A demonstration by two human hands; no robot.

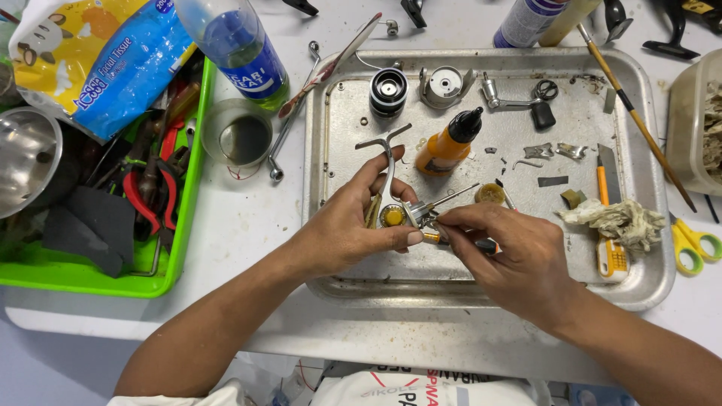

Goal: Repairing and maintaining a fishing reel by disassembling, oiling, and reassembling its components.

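Left hand (350,225) pinches a half-stripped reel body (391,214); right hand (519,259) pinches a small tool (459,242) against it. Spool (389,92) and handle (519,101) already lie at twelve o'clock on the tray (481,289).

Bare metal lies open along the near edge of the steel tray (342,113) and down its left side, so the left hand (353,225) has room to draw back there. Ahead, the orange bottle (449,143), black spool (388,92) and crank handle (519,101) block the far half. Right of the right hand (519,259), a crumpled rag (620,219) and orange-handled knife (611,240) crowd the way.
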